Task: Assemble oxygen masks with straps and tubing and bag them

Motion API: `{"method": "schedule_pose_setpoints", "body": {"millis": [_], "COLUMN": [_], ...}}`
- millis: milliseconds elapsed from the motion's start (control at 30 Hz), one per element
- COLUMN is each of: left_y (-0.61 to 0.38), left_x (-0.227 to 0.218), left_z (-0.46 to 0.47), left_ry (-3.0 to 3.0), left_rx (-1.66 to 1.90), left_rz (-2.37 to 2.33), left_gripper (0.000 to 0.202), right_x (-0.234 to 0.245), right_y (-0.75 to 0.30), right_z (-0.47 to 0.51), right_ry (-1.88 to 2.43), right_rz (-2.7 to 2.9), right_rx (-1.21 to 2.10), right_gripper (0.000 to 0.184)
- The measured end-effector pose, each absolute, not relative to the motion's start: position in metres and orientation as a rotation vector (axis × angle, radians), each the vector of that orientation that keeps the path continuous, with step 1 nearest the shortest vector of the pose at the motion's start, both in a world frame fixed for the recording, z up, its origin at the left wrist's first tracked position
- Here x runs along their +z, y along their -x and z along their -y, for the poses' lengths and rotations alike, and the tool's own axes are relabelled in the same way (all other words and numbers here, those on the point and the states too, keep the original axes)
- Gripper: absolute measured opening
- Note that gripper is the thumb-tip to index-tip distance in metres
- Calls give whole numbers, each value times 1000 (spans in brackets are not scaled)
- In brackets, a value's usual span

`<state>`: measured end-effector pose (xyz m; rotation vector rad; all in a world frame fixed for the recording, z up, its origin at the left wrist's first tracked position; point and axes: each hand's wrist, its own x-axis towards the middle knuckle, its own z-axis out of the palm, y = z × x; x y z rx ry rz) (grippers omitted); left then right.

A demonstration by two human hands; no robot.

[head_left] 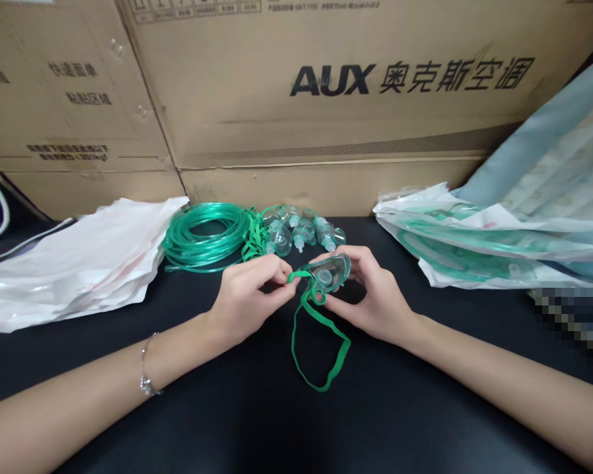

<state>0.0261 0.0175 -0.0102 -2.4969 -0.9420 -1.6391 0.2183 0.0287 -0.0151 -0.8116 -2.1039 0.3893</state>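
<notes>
Between my hands is a clear greenish oxygen mask [337,268], tilted on its side over the black table. My right hand [373,293] grips it from the right, thumb below and fingers behind, partly hidden by the mask. A green elastic strap [343,359] runs from the mask and hangs in a loose loop beneath it. My left hand [254,289] pinches a part of this strap between thumb and fingers, close to the mask's left side. Just beyond the hands lies a group of similar clear masks [301,230], with bunched green straps [254,234] at their left.
A coil of green tubing [205,230] lies behind my left hand. White packets [74,257] are stacked at the left; packets with green contents [474,237] lie at the right. Large cardboard boxes [326,131] stand along the back of the black table [286,428].
</notes>
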Motion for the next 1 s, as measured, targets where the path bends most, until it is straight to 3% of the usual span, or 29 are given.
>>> {"method": "schedule_pose_setpoints", "body": {"millis": [200,367,667,867,1000], "left_y": [-27,-20,-19,-11,-9], "left_x": [-13,-9,-8,-1,1], "left_z": [-16,-20,-26,-29,-32], "left_ry": [2647,2636,2706,3177,3328], "left_rx": [-1894,-1702,-1543,-1528,-1439], "left_rz": [1245,1096,958,1081,1103], "left_gripper": [21,10,12,22,12], "right_x": [-19,-16,-14,-10,-9], "right_y": [-220,-221,-219,-219,-220], "right_z": [-30,-30,-28,-30,-32], "right_ry": [825,836,780,725,722], "right_rz": [2144,2133,2145,2106,2063], "right_rx": [338,411,518,804,982], "right_gripper": [45,42,41,40,40]}}
